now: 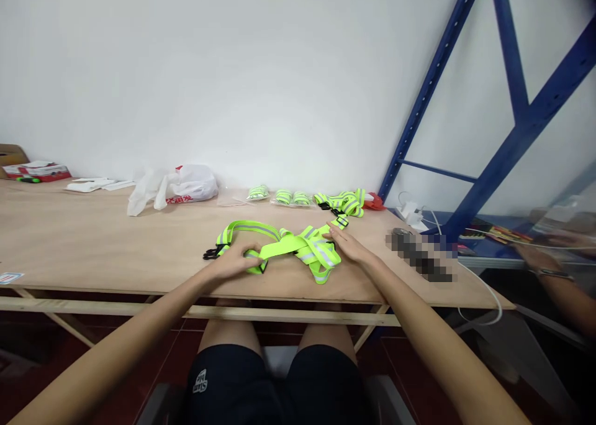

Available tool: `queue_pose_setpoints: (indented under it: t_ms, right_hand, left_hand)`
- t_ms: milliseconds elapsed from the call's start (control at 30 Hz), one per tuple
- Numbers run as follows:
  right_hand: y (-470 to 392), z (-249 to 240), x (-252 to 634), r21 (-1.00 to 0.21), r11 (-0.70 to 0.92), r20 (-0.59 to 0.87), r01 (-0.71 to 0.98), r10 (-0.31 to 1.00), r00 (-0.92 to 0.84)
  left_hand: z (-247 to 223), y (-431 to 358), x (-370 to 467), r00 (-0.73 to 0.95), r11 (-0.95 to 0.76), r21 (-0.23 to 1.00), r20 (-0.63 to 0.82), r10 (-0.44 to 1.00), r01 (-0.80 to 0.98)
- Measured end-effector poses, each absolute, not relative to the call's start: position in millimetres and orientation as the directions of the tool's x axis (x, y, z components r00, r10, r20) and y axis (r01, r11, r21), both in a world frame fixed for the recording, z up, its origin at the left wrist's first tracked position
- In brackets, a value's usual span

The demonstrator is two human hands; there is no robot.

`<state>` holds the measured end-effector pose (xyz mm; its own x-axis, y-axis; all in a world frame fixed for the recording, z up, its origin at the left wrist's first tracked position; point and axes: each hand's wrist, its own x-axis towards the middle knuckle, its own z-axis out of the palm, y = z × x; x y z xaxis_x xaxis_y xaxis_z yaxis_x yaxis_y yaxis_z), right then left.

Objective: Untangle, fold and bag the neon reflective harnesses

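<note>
A neon yellow-green strap harness (320, 251) with silver stripes lies loosely bunched on the wooden table, black buckles at its left end and upper right. My left hand (235, 261) pinches a flat length of the strap on the harness's left side, near a black slider. At the right side, my right hand (347, 243) has its fingertips on the strap just below the upper right buckle; its fingers are closed on it.
Packed straps (283, 196) and a loose strap bundle (351, 202) lie along the wall. A white plastic bag (193, 182) is at the back left. Right of the table (116, 245) stand a blue metal frame (493, 145), a white cable and another person's arm (559, 276).
</note>
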<state>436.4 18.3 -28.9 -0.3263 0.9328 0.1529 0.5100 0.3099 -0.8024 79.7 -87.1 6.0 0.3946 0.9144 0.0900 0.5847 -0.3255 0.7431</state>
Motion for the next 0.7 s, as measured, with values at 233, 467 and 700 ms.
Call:
queue_pose_setpoints:
  t_ms: [233, 467, 700]
  right_hand:
    - [42, -37, 461, -0.546, 0.217, 0.157, 0.809, 0.975, -0.156]
    - [49, -44, 457, -0.553, 0.185, 0.215, 0.813, 0.974, -0.076]
    - [37, -40, 450, -0.558, 0.255, 0.39, 0.789, 0.921, -0.022]
  left_hand:
    - [6, -101, 17, 0.248, -0.285, 0.593, 0.146, 0.958, 0.753]
    - [-11, -88, -57, 0.159, -0.256, 0.423, 0.251, 0.955, 0.869]
    - [12, -69, -22, 0.09, -0.321, 0.389, 0.508, 0.857, 0.863]
